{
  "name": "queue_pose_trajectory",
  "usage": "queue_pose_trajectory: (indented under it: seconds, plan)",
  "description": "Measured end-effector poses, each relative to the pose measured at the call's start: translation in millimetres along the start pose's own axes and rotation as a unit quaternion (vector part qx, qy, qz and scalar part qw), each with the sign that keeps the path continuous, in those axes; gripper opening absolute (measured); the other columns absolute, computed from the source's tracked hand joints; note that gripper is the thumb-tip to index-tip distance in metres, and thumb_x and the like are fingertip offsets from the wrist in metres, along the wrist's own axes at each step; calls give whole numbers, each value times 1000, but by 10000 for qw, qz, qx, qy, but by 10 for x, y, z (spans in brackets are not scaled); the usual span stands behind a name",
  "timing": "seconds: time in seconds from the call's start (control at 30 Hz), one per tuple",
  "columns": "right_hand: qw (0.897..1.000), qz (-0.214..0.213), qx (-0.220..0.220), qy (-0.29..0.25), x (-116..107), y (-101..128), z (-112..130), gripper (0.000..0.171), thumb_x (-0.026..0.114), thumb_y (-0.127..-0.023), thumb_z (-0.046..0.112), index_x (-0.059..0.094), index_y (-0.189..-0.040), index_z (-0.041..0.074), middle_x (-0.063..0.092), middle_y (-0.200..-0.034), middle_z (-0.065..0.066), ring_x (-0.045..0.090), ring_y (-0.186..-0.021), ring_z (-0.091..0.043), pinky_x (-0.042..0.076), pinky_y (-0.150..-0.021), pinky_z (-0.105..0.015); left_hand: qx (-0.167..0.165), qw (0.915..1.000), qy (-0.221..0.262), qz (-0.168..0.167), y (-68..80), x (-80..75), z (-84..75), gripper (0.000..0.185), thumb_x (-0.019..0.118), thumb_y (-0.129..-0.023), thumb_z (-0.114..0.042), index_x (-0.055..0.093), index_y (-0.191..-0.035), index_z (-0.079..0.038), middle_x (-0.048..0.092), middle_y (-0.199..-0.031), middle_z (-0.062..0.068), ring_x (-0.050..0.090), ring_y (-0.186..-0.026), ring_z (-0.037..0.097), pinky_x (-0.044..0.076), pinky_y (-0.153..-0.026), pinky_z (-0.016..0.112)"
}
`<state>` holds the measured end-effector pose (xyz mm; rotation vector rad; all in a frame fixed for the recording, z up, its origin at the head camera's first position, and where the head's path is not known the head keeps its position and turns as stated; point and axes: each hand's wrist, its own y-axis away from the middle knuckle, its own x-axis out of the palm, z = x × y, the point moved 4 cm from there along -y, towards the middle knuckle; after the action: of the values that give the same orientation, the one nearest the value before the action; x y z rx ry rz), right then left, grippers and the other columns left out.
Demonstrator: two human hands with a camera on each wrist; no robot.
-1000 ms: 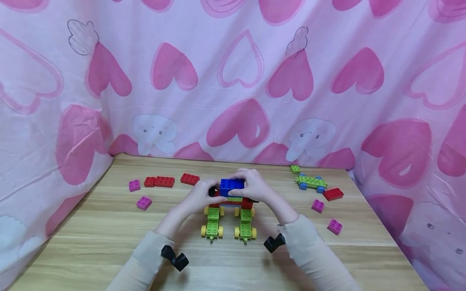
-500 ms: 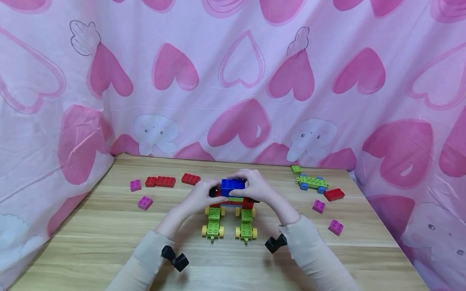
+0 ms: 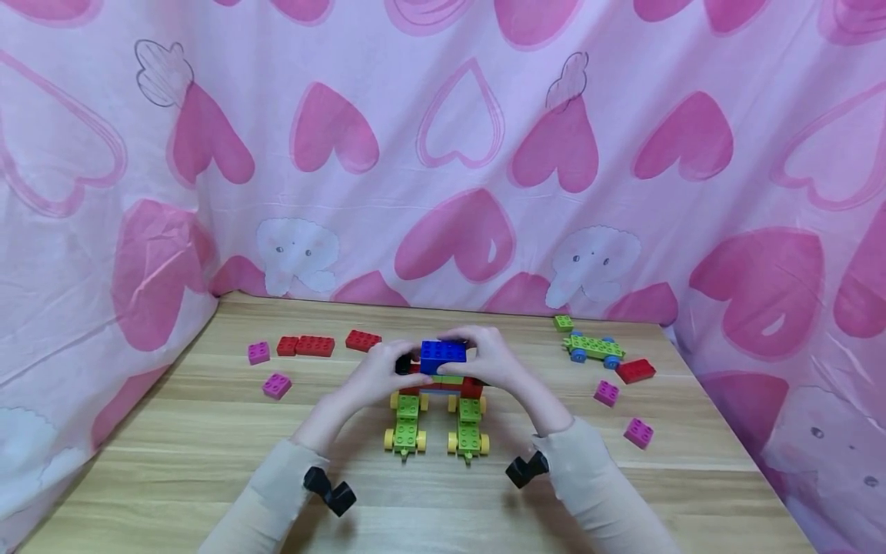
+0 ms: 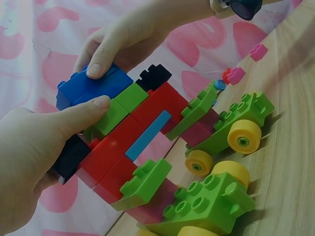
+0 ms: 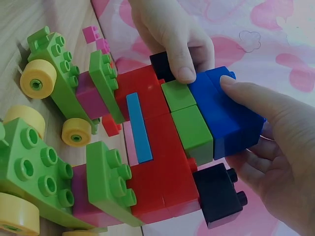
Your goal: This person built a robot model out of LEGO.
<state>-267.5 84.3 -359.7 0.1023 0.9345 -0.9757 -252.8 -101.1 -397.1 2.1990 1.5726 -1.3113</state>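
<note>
A toy building-brick model stands mid-table on two green wheeled bases (image 3: pixel 468 437) with yellow wheels. Red bricks (image 5: pixel 147 123) form its body, with green bricks (image 5: pixel 192 132), black bricks (image 5: pixel 219 196) and a light blue plate (image 4: pixel 147 135) on it. Dark blue bricks (image 3: pixel 443 355) sit at the top, against the green ones. My right hand (image 3: pixel 490 360) pinches the blue bricks, thumb on one face and fingers behind. My left hand (image 3: pixel 377 373) holds the model's left side, its thumb (image 4: pixel 86 117) against the green brick beside the blue; its other fingers are mostly hidden.
Red bricks (image 3: pixel 314 346) and magenta bricks (image 3: pixel 277 386) lie to the left. At the right are a green car base (image 3: pixel 594 346) with blue wheels, a red brick (image 3: pixel 635 371), magenta bricks (image 3: pixel 638 432) and a small green brick (image 3: pixel 563 323). A heart-patterned curtain (image 3: pixel 457 238) borders the table.
Both hands keep their places on the model. The right wrist has shifted very slightly; the blue bricks look the same, and the view has drifted a little.
</note>
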Motion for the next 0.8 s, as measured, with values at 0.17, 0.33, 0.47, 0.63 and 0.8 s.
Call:
queue_pose_trajectory:
  seconds: [0.17,0.33,0.47,0.63,0.8]
  plan:
    - [9997,-108,91,-212,-6,32,-26,46,83,-78,17,68,-118,1,72,-112,-14,68,-93,-24,58,-83,-44,-20,10000,75,15,19,-56,-5,48,78,-83,-30,65,-124,-9,71,-112,5,67,-103,22,55,-91,40]
    - [9991,-165,251,-311,-3,58,-42,41,82,-80,16,69,-116,2,73,-109,-13,67,-88,-22,58,-81,-46,51,10000,43,56,66,-132,13,52,78,-84,-34,64,-127,-10,70,-118,6,66,-110,21,52,-98,45]
    - [9979,-149,430,-460,15,70,-58,40,81,-81,17,69,-116,3,72,-108,-14,67,-88,-22,58,-79,-47,301,9995,-43,-47,99,-232,36,48,74,-87,-32,63,-128,-9,70,-118,6,65,-110,22,52,-97,49]
    - [9969,-170,560,-526,28,82,-79,40,80,-81,18,69,-116,4,73,-106,-13,67,-87,-21,58,-75,-37,708,9965,-61,-438,93,-421,87,35,67,-92,-24,66,-122,-5,71,-115,10,66,-107,27,53,-92,51]
    - [9961,-224,648,-558,37,90,-94,40,81,-80,18,70,-116,5,73,-104,-12,67,-86,-20,55,-71,-28,516,9943,-61,-931,70,-587,216,28,58,-97,-18,67,-118,-2,70,-117,15,66,-109,32,52,-95,53]
